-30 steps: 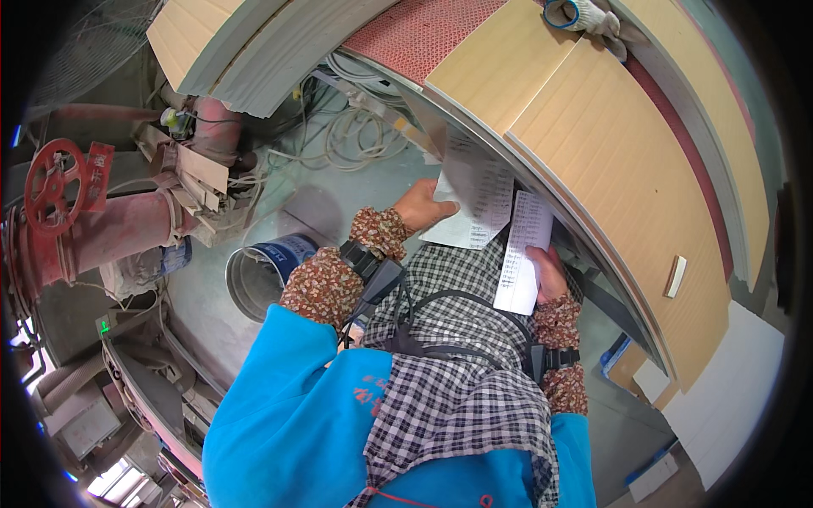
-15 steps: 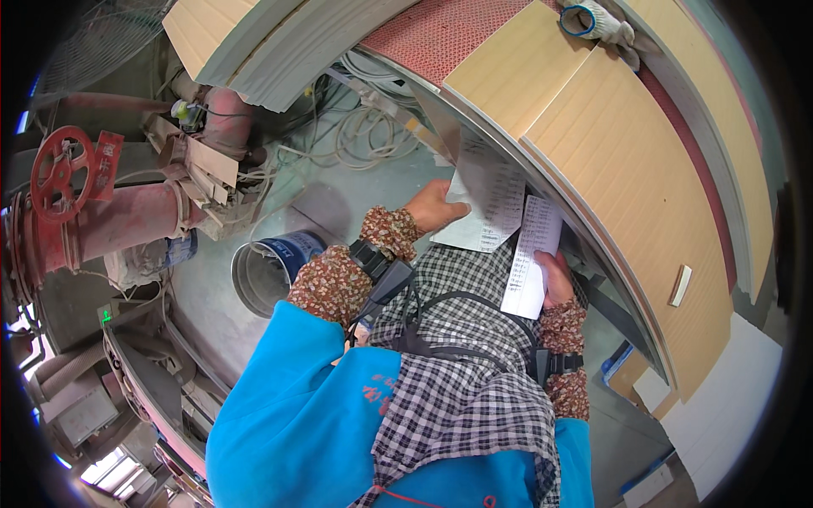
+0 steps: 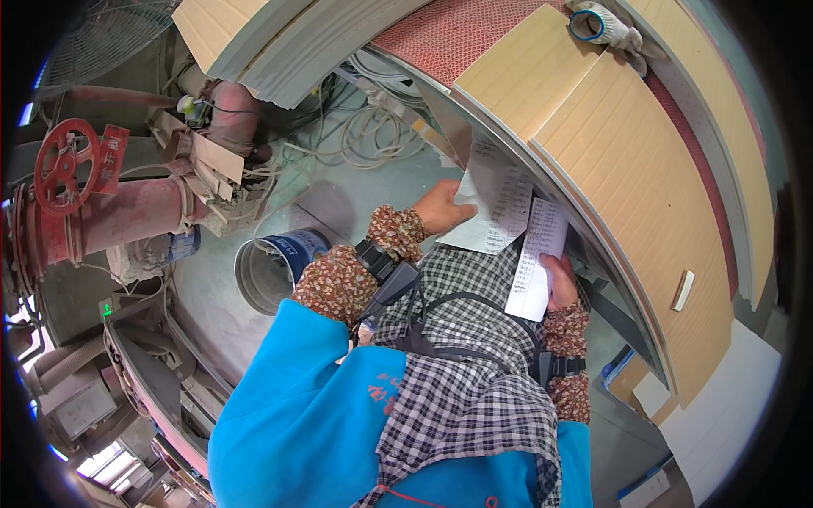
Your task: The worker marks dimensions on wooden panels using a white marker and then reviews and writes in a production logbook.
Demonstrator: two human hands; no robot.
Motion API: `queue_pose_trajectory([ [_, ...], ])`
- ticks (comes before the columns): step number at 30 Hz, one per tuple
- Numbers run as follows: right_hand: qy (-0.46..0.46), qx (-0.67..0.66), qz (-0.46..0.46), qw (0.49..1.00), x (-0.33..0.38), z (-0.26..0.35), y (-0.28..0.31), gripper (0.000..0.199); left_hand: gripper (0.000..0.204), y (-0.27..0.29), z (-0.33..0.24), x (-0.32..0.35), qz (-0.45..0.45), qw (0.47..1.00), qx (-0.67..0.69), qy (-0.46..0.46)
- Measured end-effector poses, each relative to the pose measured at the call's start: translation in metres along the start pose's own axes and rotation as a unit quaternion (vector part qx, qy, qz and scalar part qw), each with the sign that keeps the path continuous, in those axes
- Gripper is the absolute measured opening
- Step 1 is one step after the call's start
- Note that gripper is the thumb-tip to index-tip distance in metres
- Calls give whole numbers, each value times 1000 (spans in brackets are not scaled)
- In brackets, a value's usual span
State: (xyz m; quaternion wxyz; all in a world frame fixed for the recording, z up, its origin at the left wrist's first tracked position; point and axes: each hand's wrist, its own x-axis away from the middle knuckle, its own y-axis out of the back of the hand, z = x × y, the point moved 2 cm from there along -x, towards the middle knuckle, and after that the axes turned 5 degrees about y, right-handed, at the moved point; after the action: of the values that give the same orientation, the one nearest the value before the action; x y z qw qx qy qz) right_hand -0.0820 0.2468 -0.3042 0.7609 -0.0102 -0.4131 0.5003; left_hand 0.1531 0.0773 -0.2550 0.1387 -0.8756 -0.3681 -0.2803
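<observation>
My left hand grips the left edge of a white paper sheet, its thumb lying on top. In my right hand is a second, narrower paper sheet, pinched along its right edge. Both sheets carry rows of handwriting. They sit side by side in front of my checked apron, close against the near edge of a table. The undersides of the sheets and the fingers behind them are hidden.
Wood-grain panels lie on a red-topped table, with a work glove at the far end and a small pale strip. On the floor stand a blue bucket and coiled hoses. At left is a red valve wheel.
The whole view has shifted slightly to the right. Both hands keep hold of their paper sheets, with little movement between them.
</observation>
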Motion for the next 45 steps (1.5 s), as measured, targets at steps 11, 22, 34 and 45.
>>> queue_pose_trajectory([
  [11,0,5,8,1000,0,1,-3,35,29,1,7,-6,7,999,-6,-39],
  [22,-3,3,14,1000,-1,0,-1,36,29,1,3,-4,0,999,-34,-34],
  [34,-7,7,4,1000,0,2,-3,38,28,1,3,-7,-6,998,-45,-35],
  [45,-1,10,4,1000,0,0,2,35,29,1,5,-8,8,998,-61,-34],
])
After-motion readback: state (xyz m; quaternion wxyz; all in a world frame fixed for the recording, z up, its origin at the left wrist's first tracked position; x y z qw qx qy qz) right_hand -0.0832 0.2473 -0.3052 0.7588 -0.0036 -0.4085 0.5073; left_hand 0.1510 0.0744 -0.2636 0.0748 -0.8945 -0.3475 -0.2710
